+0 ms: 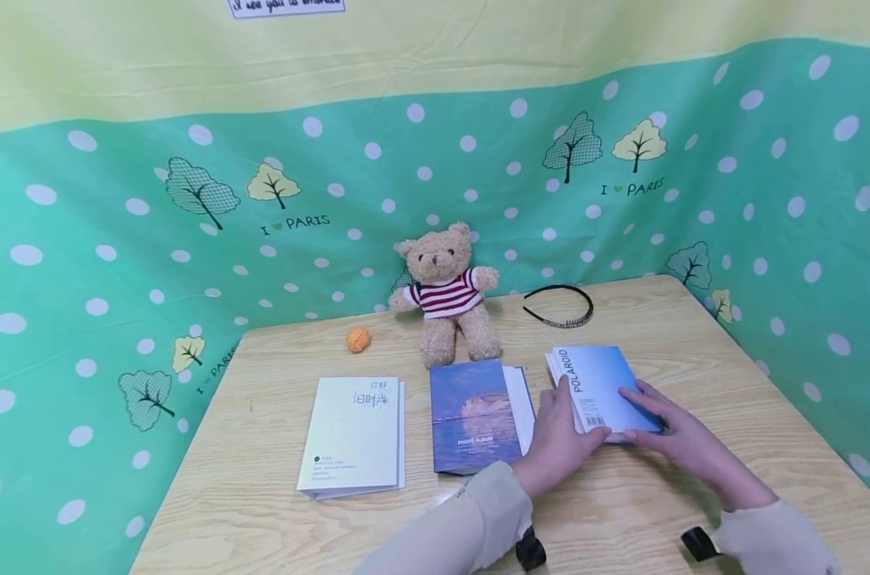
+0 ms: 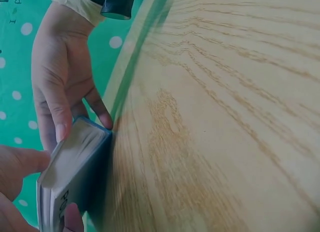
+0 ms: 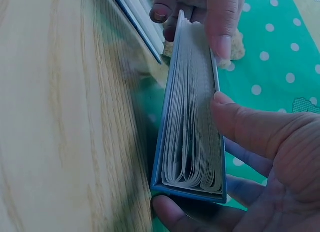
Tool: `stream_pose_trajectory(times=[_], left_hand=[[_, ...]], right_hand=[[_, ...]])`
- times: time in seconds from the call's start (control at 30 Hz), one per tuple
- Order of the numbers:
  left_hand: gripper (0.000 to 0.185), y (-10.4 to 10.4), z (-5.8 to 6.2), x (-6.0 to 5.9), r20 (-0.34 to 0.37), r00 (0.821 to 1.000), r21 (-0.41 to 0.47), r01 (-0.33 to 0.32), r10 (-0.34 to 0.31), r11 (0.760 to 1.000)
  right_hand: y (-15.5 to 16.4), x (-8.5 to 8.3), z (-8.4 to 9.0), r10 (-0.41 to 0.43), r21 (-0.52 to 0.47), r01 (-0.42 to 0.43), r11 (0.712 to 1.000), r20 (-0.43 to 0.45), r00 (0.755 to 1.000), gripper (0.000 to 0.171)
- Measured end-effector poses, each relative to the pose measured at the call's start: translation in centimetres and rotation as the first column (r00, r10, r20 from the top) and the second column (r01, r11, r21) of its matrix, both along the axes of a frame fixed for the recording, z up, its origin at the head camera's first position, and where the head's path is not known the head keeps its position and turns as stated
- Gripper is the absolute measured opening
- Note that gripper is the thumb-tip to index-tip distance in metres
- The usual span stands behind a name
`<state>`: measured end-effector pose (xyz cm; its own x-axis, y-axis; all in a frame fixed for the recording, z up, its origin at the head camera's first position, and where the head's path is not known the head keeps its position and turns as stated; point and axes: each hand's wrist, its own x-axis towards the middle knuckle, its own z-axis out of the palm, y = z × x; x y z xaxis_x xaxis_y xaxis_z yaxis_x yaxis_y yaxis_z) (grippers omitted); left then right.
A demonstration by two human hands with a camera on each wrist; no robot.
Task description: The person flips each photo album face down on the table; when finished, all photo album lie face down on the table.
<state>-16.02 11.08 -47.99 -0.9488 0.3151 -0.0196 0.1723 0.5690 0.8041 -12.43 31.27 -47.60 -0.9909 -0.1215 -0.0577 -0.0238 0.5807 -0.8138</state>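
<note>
The Polaroid album (image 1: 599, 387) lies at the right of the desk (image 1: 262, 527), and we have it between both hands. Going from the left, we pass a white booklet (image 1: 354, 435), then a blue photo album (image 1: 474, 415) just beside our left hand (image 1: 560, 439), with a teddy bear (image 1: 449, 291), an orange ball (image 1: 358, 339) and a black headband (image 1: 559, 307) further back. Our left hand curls over the album's near left edge, thumb on the cover; the left wrist view shows its fingers (image 2: 22, 164) pinching the spine end. Our right hand (image 1: 682, 435) grips the right edge, thumb pressed against the page block and fingers (image 3: 200, 219) curled underneath. The album seems tipped up off the wood on its right side. To lift it well, we judge, we should keep the 2 covers squeezed together so the loose pages do not fan out.
</note>
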Motion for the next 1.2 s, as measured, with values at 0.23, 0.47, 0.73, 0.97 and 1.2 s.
stream_pose_trajectory(times=[0.23,0.47,0.73,0.97,1.2], left_hand=[[0.098,0.17,-0.33,-0.06,0.027,0.999,0.010,-0.019,0.019,1.000],[0.095,0.19,-0.59,-0.18,0.029,1.000,-0.006,-0.008,0.008,1.000],[0.095,0.27,-0.71,-0.27,0.063,0.998,-0.031,-0.002,0.004,1.000],[0.094,0.38,-0.75,-0.40,0.072,0.997,-0.083,0.000,0.006,0.997],[0.092,0.43,-0.57,-0.40,0.073,0.997,-0.149,0.019,-0.009,0.989]], right_hand=[[0.18,-0.04,-0.16,0.003,0.008,-0.002,1.000,-0.014,1.000,0.072],[0.42,-0.11,-0.26,0.002,0.026,-0.001,1.000,-0.025,1.000,0.071],[0.43,0.08,-0.35,0.006,0.034,-0.004,0.999,-0.044,0.999,0.069],[0.57,-0.03,-0.35,0.008,0.067,-0.004,0.998,-0.053,0.999,0.069],[0.48,-0.04,-0.27,0.003,0.122,0.004,0.992,-0.063,0.998,0.070]])
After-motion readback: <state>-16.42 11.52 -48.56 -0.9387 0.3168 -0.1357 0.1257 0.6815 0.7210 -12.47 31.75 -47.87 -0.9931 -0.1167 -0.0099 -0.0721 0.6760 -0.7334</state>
